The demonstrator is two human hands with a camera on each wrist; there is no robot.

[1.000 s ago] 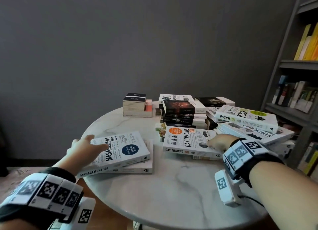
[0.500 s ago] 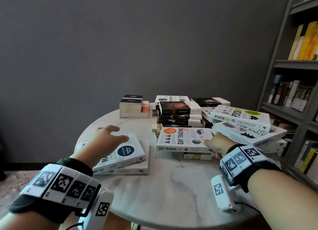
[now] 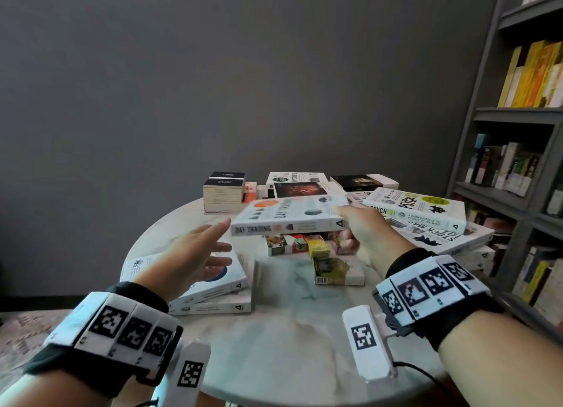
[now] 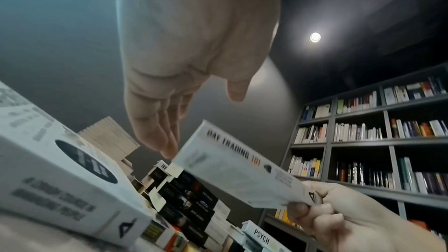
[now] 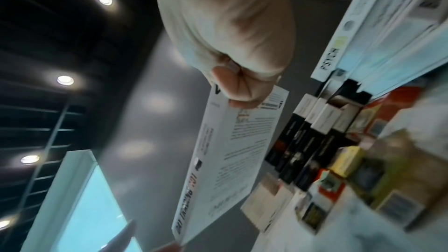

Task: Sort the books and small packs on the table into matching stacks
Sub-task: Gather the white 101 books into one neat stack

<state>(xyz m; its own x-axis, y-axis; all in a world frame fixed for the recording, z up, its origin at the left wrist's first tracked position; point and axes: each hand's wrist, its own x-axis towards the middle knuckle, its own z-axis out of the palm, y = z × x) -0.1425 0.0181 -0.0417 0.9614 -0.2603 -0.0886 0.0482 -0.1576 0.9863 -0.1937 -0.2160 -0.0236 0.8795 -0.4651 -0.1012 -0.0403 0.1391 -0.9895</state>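
My right hand (image 3: 358, 224) grips the white Day Trading 101 book (image 3: 289, 218) by its right corner and holds it in the air over the small packs (image 3: 300, 244). The same book (image 4: 242, 166) shows in the left wrist view and again as the book (image 5: 225, 160) in the right wrist view. With straight fingers my left hand (image 3: 198, 251) hovers over the Management 101 stack (image 3: 219, 288), its fingertips just short of the raised book's left end. A yellow-green pack (image 3: 333, 271) lies on the marble table (image 3: 274, 345).
At the back stand a pile of small dark-topped books (image 3: 224, 192), a stack of black books (image 3: 300, 190) and white Psych 101 (image 3: 417, 208) and Stock Market books (image 3: 438, 236) on the right. A tall bookshelf (image 3: 524, 163) rises right of the table.
My right hand has lifted the Day Trading 101 book off the packs and carried it leftward. My left hand has left the Management 101 cover and reaches toward the lifted book.
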